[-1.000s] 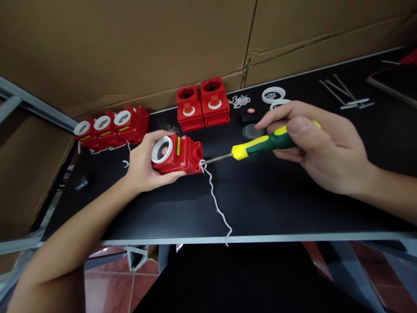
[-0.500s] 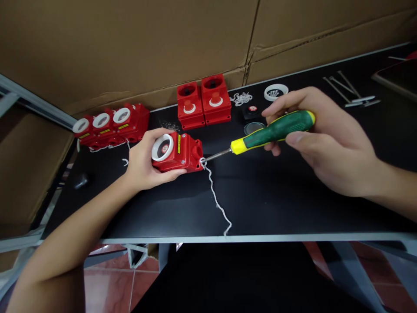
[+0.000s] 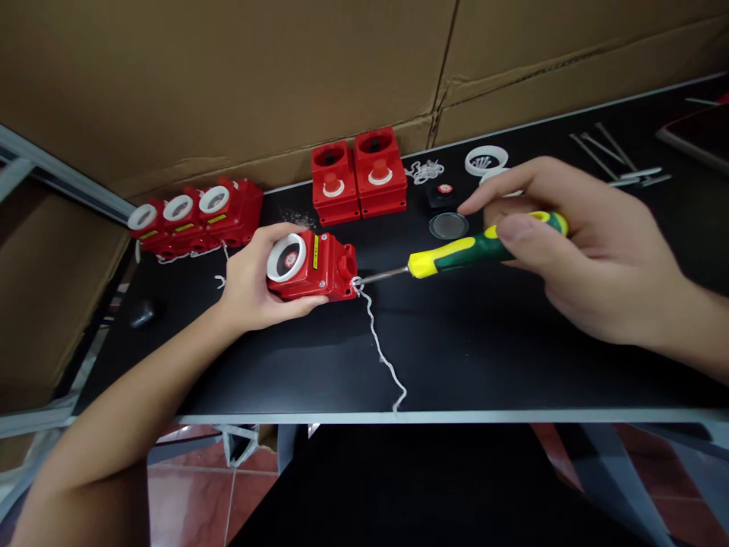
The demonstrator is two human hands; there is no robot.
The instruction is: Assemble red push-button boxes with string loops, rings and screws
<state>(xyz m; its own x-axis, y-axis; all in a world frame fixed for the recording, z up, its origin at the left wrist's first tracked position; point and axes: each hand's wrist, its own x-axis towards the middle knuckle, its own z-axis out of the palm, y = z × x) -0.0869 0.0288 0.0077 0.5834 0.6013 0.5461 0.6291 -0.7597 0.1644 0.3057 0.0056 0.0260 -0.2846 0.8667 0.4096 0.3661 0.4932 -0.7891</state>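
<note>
My left hand (image 3: 250,282) is wrapped around a red plastic housing (image 3: 336,267) with a white ring and a yellow label, keeping it tilted on the black table. In my right hand (image 3: 592,258) is a green and yellow screwdriver (image 3: 449,257), its handle held between thumb and fingers. The screwdriver's tip meets the right end of the housing, where a white string (image 3: 379,346) is looped; the exact contact is too small to make out. The string's tail trails toward the table's front edge.
Several red housings with white rings (image 3: 199,216) stand at the back left. Two red housings with red buttons (image 3: 358,178) stand at the back. A string bundle (image 3: 424,172), a glass disc (image 3: 449,226), a white ring with screws (image 3: 486,161) and long metal rods (image 3: 607,148) lie toward the right.
My right hand's grip on the screwdriver handle has shifted, with the forefinger now lifted off and the handle turned. The tip stays at the housing's end. My left hand holds still.
</note>
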